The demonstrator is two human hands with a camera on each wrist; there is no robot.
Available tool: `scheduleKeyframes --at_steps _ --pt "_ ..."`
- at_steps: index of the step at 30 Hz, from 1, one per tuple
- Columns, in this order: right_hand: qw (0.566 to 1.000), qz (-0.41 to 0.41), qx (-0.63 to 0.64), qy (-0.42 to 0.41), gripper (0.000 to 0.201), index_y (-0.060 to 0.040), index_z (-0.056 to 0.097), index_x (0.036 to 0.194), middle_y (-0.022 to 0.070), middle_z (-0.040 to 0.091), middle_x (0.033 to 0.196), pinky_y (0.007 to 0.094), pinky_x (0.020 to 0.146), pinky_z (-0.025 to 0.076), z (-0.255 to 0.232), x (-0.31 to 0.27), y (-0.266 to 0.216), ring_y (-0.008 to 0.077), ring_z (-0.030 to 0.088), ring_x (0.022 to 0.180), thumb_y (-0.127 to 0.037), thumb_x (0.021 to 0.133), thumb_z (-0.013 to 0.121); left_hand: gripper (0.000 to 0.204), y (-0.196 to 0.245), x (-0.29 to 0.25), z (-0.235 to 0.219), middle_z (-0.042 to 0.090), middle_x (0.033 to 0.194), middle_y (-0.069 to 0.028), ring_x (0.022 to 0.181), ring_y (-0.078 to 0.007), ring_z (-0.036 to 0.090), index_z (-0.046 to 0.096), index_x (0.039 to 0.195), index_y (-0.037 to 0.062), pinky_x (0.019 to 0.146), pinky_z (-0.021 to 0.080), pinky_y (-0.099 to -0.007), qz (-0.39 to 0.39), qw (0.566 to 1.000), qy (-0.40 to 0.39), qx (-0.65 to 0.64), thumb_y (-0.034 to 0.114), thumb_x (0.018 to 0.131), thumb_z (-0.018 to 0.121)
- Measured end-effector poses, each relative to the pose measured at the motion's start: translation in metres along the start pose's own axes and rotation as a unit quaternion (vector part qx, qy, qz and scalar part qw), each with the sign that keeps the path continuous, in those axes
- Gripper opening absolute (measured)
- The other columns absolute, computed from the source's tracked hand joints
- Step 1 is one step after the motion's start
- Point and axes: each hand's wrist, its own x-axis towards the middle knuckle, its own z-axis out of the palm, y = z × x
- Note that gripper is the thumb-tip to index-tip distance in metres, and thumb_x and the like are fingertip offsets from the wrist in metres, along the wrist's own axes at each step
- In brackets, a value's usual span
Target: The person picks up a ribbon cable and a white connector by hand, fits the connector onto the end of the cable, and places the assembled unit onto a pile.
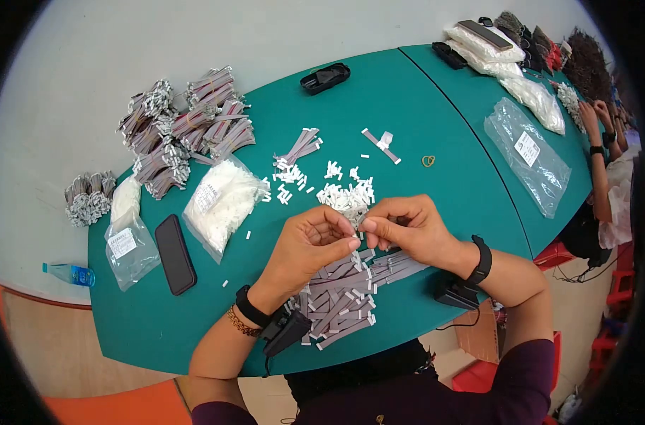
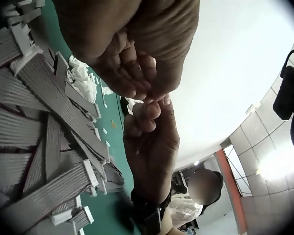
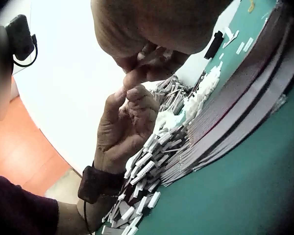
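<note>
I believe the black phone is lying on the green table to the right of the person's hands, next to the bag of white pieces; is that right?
Not quite: the head view shows the black phone lying left of the hands, on the green table, beside the bag of white pieces.

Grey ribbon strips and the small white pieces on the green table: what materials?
Grey ribbon strips: likely flexible plastic-insulated flat cable, matte, with fine parallel ribs along their length. Small white pieces: probably moulded plastic connector housings, opaque and blocky. Table: smooth teal top, maybe laminate; uncertain.
</note>
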Motion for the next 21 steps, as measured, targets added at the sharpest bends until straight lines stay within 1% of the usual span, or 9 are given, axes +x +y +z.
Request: scheduleKeyframes --at_steps 4,7,10,13,16,19,21 --pt "1.0 0.001 -0.015 0.008 0.014 -0.0014 0.066 0.089 0.0008 0.061 0.072 0.0175 0.055 0.043 -0.0022 -0.0007 -0.0007 0.0038 0.053 0.064 -0.013 0.089 0.057 0.015 0.0001 -0.0004 0.0016 0.06 0.084 -0.0025 0.076 -0.0066 0.056 0.055 0.088 0.0032 0.07 0.046 -0.0199 -0.008 1.0 0.005 0.009 0.002 0.079 0.066" --pt "1.0 0.001 -0.008 0.005 0.015 -0.0003 0.065 0.09 0.0013 0.061 0.073 0.0179 0.055 0.044 -0.0012 -0.0013 -0.0016 0.0042 0.054 0.064 -0.013 0.089 0.057 0.011 -0.0019 0.0007 -0.0006 0.061 0.084 -0.0031 0.077 -0.0066 0.057 0.055 0.089 0.0016 0.07 0.047 -0.02 -0.003 1.0 -0.003 0.001 0.002 0.081 0.063" --pt "0.999 -0.035 -0.022 0.001 0.015 0.0007 0.065 0.09 0.0018 0.061 0.075 0.0185 0.056 0.044 0.0003 -0.0021 -0.0002 0.0046 0.054 0.065 -0.012 0.089 0.057 0.011 -0.0008 0.0002 -0.0003 0.061 0.083 -0.0043 0.075 -0.0076 0.057 0.055 0.089 0.0014 0.07 0.047 -0.0205 -0.014 1.0 -0.023 -0.005 0.004 0.082 0.062" --pt "0.999 -0.045 -0.017 0.004 0.015 0.001 0.065 0.089 0.0022 0.062 0.075 0.019 0.056 0.045 0.0011 -0.0024 -0.0019 0.0048 0.054 0.065 -0.012 0.089 0.057 0.011 0.0003 0.0005 0.0001 0.061 0.083 -0.0049 0.075 -0.0082 0.057 0.054 0.088 0.0015 0.069 0.048 -0.0211 -0.017 0.999 -0.039 -0.012 0.005 0.083 0.062" --pt "0.999 -0.044 -0.029 -0.008 0.015 0.0005 0.066 0.089 0.0025 0.062 0.074 0.0191 0.056 0.045 0.002 -0.0027 -0.0017 0.0046 0.054 0.065 -0.011 0.089 0.057 0.009 0.0008 0.0001 0.001 0.061 0.082 -0.0068 0.074 -0.0105 0.058 0.053 0.087 0.002 0.067 0.047 -0.0229 -0.016 0.999 -0.04 -0.004 0.004 0.082 0.061" --pt "0.998 -0.047 -0.034 -0.004 0.015 0.0003 0.066 0.089 0.0021 0.062 0.072 0.0191 0.055 0.045 0.003 -0.0027 -0.0019 0.0046 0.054 0.064 -0.011 0.089 0.057 0.01 -0.0004 -0.0004 0.0013 0.061 0.083 -0.008 0.074 -0.0118 0.058 0.052 0.09 0.0016 0.068 0.047 -0.024 -0.009 0.999 -0.034 -0.024 0.003 0.083 0.059" --pt "0.999 -0.044 -0.03 0.004 0.015 0.0005 0.066 0.089 0.0018 0.061 0.072 0.0192 0.055 0.045 0.0038 -0.0035 -0.0028 0.0045 0.054 0.064 -0.011 0.089 0.057 0.009 -0.0007 -0.0007 0.0042 0.062 0.082 -0.0072 0.074 -0.0106 0.058 0.053 0.092 0.0012 0.069 0.048 -0.0236 0.002 0.999 -0.021 -0.037 0.004 0.085 0.058"
